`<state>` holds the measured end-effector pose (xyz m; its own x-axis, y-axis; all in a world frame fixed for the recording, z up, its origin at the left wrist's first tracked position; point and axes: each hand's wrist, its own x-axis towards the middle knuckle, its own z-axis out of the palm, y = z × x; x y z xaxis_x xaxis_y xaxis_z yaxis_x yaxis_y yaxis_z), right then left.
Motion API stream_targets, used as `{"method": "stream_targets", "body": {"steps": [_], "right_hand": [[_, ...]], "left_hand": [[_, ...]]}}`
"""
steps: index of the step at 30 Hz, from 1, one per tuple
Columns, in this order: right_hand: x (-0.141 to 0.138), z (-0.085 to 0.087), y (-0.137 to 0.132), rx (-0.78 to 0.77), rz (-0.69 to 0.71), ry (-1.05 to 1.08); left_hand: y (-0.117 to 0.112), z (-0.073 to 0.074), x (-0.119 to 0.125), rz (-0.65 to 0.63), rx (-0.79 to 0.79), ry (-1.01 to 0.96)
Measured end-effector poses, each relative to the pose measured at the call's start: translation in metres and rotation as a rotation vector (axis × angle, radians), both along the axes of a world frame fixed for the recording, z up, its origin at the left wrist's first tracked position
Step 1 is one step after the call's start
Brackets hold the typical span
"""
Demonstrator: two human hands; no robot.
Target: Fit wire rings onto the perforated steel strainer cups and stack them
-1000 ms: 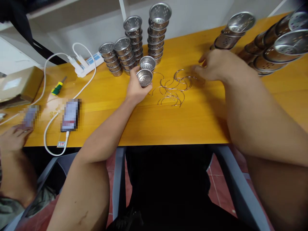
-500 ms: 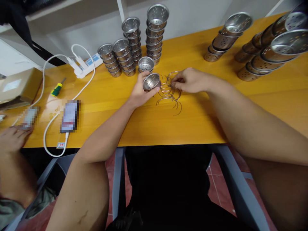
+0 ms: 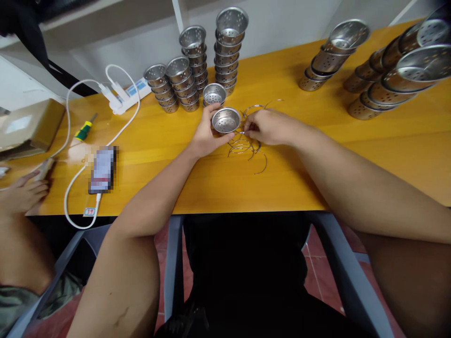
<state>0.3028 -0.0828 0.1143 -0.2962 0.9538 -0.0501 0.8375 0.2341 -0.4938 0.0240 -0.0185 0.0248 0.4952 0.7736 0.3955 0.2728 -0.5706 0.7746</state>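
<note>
My left hand grips a small perforated steel cup, tilted with its mouth up, just above the yellow table. Close to its right, my right hand pinches a thin wire ring at the cup's edge. Under both hands lies a loose heap of several wire rings. Another single cup stands right behind the held one.
Stacks of steel cups stand at the back centre, and leaning stacks lie at the back right. A power strip with white cables, a screwdriver and a phone are on the left. Another person's hand rests at the far left edge.
My right hand came back from the cup stacks at the right to the ring heap and picked a ring. My left hand carried the cup slightly right, towards it.
</note>
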Motion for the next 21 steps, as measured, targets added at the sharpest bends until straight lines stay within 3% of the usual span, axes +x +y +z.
{"method": "stream_targets", "body": {"steps": [9, 15, 21], "right_hand": [[0.011, 0.018, -0.005, 0.071, 0.023, 0.030], [0.023, 0.014, -0.003, 0.158, 0.022, 0.121], [0.032, 0.013, 0.002, 0.079, 0.054, 0.162]], "left_hand": [[0.005, -0.001, -0.004, 0.020, 0.037, -0.002], [0.005, 0.003, -0.003, 0.036, -0.019, -0.026], [0.010, -0.003, -0.005, -0.007, 0.005, -0.031]]}}
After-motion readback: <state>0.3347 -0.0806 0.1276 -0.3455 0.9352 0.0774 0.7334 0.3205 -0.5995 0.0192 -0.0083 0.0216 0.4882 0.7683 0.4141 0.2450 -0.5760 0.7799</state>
